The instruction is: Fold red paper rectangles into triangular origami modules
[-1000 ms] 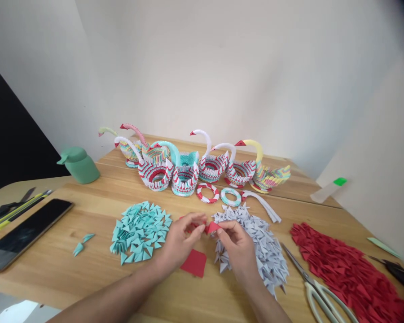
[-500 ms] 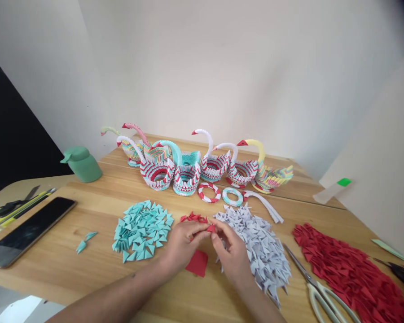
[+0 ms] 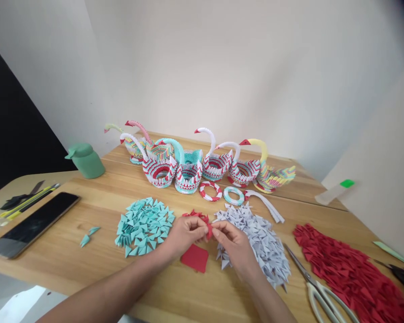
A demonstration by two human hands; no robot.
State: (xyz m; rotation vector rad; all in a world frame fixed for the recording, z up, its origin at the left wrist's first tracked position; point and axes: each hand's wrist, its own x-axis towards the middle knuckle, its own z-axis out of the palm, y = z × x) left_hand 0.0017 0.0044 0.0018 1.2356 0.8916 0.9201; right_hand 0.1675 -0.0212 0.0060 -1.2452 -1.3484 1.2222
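Observation:
Between my two hands is a small folded red paper piece (image 3: 209, 231). My left hand (image 3: 186, 233) pinches its left side, and my right hand (image 3: 234, 242) grips the right side with thumb and fingers. Fingers cover part of the fold. Below them a flat red paper stack (image 3: 195, 258) lies on the wooden table (image 3: 168, 287). Just behind the fingers is a small pile of red folded pieces (image 3: 197, 215). A heap of white paper triangles (image 3: 262, 242) spreads beside and under my right hand; turquoise triangles (image 3: 143, 229) lie left of my left hand.
Several paper swans (image 3: 188, 172) line the back, with two paper rings (image 3: 210, 191) and a loose white neck (image 3: 264, 204) in front. Scissors (image 3: 318, 287) and a large red triangle heap (image 3: 350, 273) lie right. A phone (image 3: 33, 224) and green container (image 3: 86, 161) stand left.
The red piece has turned from a compact triangle to a narrow upright shape between my fingers. My hands are slightly farther apart, and the camera view has shifted a little.

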